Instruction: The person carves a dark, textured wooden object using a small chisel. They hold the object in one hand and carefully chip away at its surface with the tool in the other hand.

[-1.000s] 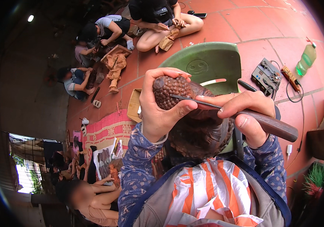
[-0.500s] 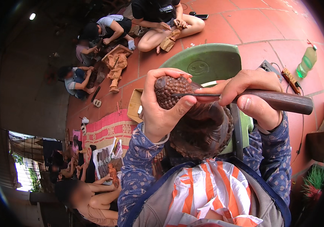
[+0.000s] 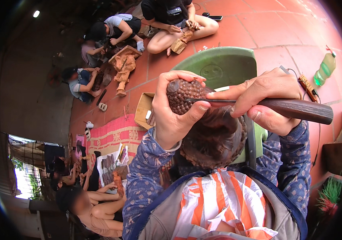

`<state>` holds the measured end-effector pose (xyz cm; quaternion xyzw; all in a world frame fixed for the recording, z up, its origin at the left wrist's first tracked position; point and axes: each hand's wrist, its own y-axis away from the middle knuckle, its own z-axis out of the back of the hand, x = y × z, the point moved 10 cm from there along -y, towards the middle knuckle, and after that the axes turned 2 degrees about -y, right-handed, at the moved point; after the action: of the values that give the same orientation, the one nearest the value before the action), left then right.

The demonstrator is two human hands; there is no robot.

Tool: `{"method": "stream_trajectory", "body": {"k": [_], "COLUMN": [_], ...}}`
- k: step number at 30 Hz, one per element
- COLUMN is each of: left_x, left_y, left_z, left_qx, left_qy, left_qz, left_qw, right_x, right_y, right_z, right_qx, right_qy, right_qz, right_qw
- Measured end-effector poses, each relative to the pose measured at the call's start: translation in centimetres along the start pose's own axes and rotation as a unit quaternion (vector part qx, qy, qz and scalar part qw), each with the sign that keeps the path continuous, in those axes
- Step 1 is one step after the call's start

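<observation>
My left hand (image 3: 173, 108) is wrapped round the knobby, bead-covered end of a dark brown wood carving (image 3: 215, 142), whose broad smooth part reaches down toward my lap. In my right hand (image 3: 269, 98) is a carving knife (image 3: 299, 110) with a dark wooden handle pointing right. Its thin blade runs left across to the knobs, and the tip rests at or close against them. My right forefinger lies along the blade, and my left thumb is beside its tip. My right fingers partly hide the blade.
A green plastic chair (image 3: 215, 66) stands just beyond the carving. An open cardboard box (image 3: 144, 108) is left of my left wrist. On the tiled floor at right are a power strip (image 3: 307, 88) and a bottle of green liquid (image 3: 325, 68). Several people sit carving wood at left and far.
The whole view has shifted slightly. Both hands keep their grip, and the knife's blade stays at the knobs with hardly any movement.
</observation>
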<state>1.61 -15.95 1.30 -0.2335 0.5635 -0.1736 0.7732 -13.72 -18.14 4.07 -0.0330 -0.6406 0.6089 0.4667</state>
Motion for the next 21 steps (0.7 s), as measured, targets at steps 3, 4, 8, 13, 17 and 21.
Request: {"method": "stream_trajectory", "body": {"k": [3,4,8,13,17,21], "left_x": [0.2,0.1,0.3,0.3,0.2,0.1], "left_y": [0.2,0.0,-0.1,-0.6,-0.8,-1.1], "left_z": [0.1,-0.1,-0.3,-0.1,-0.4,-0.4], "left_qx": [0.000,0.015,0.040,0.007,0.009,0.016], "left_qy": [0.016,0.029,0.049,0.026,0.042,0.019], "left_qz": [0.016,0.010,0.007,0.014,0.022,0.015], "left_qw": [1.000,0.999,0.998,1.000,0.999,1.000], "right_x": [0.8,1.0,0.8,0.4,-0.6,-1.5], "right_y": [-0.4,0.0,2.0,3.4,4.1,4.3], "right_z": [0.8,1.8,2.7,0.2,-1.2,-1.6], "right_qx": [-0.034,-0.091,-0.208,-0.121,-0.060,-0.042], "right_qy": [-0.054,-0.112,-0.148,-0.035,-0.025,-0.071], "right_qz": [-0.015,-0.010,-0.056,0.009,0.052,0.070], "right_qw": [0.998,0.989,0.965,0.992,0.997,0.994]}}
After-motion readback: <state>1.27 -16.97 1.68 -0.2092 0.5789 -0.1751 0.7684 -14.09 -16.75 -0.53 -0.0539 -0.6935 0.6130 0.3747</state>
